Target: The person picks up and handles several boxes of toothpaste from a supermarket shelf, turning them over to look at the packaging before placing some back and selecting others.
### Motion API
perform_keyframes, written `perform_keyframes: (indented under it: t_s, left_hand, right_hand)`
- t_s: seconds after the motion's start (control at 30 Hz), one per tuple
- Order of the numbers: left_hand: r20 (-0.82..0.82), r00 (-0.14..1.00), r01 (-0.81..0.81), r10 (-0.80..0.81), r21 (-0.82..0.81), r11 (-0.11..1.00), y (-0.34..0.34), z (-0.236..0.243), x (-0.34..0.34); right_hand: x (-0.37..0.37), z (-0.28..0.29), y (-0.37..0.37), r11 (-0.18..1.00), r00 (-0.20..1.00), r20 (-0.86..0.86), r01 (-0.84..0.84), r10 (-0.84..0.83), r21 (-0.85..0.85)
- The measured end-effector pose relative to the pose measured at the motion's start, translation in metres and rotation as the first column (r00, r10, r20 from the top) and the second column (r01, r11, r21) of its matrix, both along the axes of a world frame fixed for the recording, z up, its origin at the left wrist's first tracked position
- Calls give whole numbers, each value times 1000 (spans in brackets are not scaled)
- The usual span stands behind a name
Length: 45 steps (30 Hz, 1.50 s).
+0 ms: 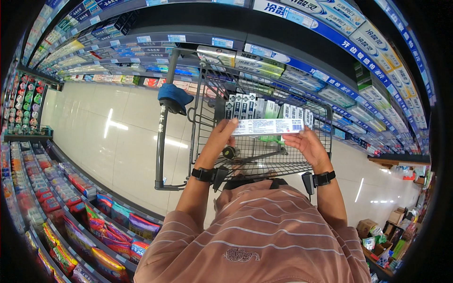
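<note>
Fingertips of left hand and right hand pinch only the box ends, so its unsupported middle could drop into the cart below.

A wire shopping cart stands on the pale glossy floor, with a row of upright boxes along its far wall and a blue cloth draped over one corner post. Shelves of long toothpaste cartons curve along the right side, shelves of bright snack bags run along the lower left, and open cardboard boxes sit low at the right.
</note>
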<state>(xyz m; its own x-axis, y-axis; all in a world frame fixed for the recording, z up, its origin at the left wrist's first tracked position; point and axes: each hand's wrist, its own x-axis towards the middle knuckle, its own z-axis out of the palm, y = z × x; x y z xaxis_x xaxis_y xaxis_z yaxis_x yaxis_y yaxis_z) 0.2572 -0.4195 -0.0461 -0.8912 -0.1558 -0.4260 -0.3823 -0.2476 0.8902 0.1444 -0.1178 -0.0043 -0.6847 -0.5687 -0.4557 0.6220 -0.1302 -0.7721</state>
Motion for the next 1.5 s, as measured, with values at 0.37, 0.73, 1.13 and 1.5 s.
perform_keyframes:
  t_s: [0.37, 0.73, 1.13, 1.5]
  left_hand:
    - [13, 999, -38, 38, 27, 999, 4, 7, 1]
    - [-18, 999, -42, 42, 19, 999, 6, 13, 2]
    - [-25, 998, -50, 50, 25, 998, 3, 11, 3]
    - [19, 1000, -14, 15, -10, 1000, 4, -7, 1]
  right_hand:
    - [0, 0, 1, 1000, 1000, 17, 12, -12, -4]
    - [0, 0, 2, 1000, 1000, 22, 13, -13, -1]
    - [2, 5, -2, 1000, 1000, -6, 11, -11, 4]
    - [7, -5, 12, 999, 1000, -16, -22, 21, -24]
